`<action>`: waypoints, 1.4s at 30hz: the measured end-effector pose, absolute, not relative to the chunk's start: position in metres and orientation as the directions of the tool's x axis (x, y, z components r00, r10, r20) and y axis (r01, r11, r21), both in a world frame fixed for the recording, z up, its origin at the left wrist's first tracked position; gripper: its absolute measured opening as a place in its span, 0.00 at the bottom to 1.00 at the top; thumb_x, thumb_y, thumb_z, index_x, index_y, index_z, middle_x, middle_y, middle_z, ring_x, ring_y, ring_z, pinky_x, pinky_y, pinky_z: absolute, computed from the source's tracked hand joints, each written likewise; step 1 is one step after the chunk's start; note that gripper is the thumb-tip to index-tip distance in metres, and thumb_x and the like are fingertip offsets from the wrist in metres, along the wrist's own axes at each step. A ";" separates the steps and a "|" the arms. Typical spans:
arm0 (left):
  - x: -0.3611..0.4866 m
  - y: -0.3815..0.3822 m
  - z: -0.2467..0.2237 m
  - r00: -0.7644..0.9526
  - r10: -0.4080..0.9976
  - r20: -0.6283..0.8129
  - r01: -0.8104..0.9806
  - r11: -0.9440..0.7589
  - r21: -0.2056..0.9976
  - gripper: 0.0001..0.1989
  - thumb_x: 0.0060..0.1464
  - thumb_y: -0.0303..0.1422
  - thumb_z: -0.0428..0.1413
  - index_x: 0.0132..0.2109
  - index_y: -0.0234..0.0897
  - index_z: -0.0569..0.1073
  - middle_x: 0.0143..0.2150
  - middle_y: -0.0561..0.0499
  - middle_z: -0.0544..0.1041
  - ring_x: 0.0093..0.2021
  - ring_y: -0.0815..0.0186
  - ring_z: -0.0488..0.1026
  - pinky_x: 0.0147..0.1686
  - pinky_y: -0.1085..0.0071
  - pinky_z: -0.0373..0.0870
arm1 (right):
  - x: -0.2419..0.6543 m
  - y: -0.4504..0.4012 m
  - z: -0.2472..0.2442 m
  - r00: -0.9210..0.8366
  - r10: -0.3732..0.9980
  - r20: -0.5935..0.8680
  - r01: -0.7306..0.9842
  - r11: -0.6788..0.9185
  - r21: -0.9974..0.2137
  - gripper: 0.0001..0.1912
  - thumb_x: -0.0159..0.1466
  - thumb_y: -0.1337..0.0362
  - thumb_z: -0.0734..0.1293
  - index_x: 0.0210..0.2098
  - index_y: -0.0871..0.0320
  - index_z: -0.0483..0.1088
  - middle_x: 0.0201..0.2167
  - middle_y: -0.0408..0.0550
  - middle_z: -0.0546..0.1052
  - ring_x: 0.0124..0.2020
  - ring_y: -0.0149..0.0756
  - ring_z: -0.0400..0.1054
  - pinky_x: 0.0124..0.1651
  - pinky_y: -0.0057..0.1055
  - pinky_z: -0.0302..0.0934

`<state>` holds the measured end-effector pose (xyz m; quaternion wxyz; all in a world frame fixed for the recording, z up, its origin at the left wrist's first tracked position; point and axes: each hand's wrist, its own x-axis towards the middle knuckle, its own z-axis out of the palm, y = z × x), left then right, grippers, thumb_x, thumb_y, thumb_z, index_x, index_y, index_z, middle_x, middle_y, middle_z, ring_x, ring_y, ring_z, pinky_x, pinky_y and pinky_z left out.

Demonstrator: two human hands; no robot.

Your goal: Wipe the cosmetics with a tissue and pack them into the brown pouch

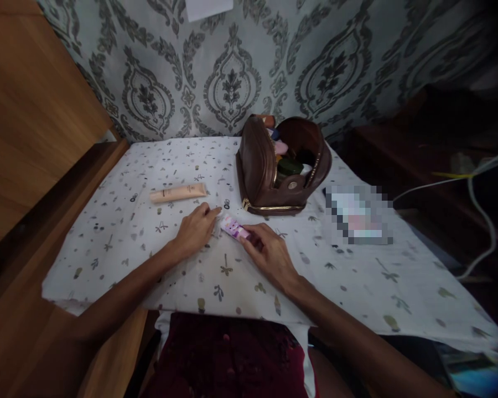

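Purple-and-white patterned tube (234, 228), small and slim, lies gripped between the right hand's (269, 251) thumb and fingers.

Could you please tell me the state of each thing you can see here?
Brown bag: upright, top unzipped and open, items inside.
Beige tube: lying flat on the cloth.
Purple patterned item: held in the right hand; open or closed, cannot tell.
Left hand: low over the cloth, fingers bent.
Patterned cloth: spread over the table.
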<state>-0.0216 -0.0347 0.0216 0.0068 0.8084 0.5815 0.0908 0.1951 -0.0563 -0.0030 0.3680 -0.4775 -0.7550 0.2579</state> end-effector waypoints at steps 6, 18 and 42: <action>0.010 -0.074 0.016 0.499 0.849 0.176 0.843 -0.522 0.127 0.20 0.70 0.34 0.42 0.65 0.39 0.63 0.50 0.44 0.71 0.50 0.61 0.72 0.43 0.68 0.75 | 0.197 -0.052 -0.010 -0.291 0.896 0.335 0.535 0.443 -0.719 0.11 0.61 0.66 0.67 0.44 0.56 0.74 0.34 0.47 0.73 0.31 0.37 0.70 0.38 0.35 0.69; -0.035 -0.041 0.024 0.269 0.956 0.119 0.957 -0.279 0.079 0.19 0.69 0.32 0.43 0.63 0.37 0.67 0.48 0.43 0.71 0.46 0.59 0.72 0.41 0.66 0.74 | 0.196 -0.053 -0.006 -0.212 0.936 0.282 0.460 0.350 -0.816 0.13 0.63 0.60 0.68 0.45 0.56 0.75 0.35 0.49 0.77 0.30 0.37 0.70 0.34 0.35 0.67; -0.036 -0.033 0.028 -0.341 0.902 0.266 0.260 -0.182 0.948 0.17 0.68 0.40 0.47 0.58 0.38 0.67 0.54 0.46 0.75 0.57 0.61 0.70 0.59 0.65 0.65 | 0.138 -0.044 0.016 -0.409 0.855 -0.318 -0.551 -0.509 -0.661 0.20 0.43 0.58 0.84 0.31 0.58 0.77 0.29 0.42 0.79 0.30 0.26 0.71 0.32 0.20 0.64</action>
